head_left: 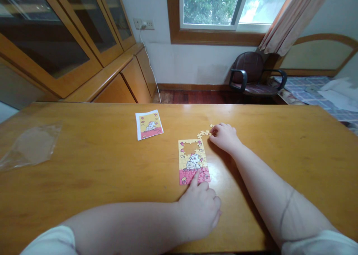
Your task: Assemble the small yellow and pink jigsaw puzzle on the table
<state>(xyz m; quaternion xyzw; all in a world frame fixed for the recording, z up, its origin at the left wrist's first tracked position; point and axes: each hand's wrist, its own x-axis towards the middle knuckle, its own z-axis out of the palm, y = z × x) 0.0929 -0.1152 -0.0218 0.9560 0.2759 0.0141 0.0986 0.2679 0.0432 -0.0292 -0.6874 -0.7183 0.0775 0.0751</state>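
Note:
A small jigsaw puzzle (184, 162), yellow above and pink below with a white cartoon animal, lies on the table, a gap of bare wood showing in its upper part. My left hand (201, 206) rests at its lower edge, holding nothing; the index finger is stretched onto the pink part and the other fingers are loosely curled. Beyond the puzzle's upper right corner, several loose puzzle pieces (203, 133) lie face down, pale side up. My right hand (225, 137) is among them, thumb and fingers bent together around a piece that is mostly hidden.
A printed reference picture (151, 125) with the same design lies left of the puzzle. At the far left is a clear plastic bag (33, 145). The wooden table (112, 165) reaches toward a cabinet (112, 57), a window and an office chair (248, 72).

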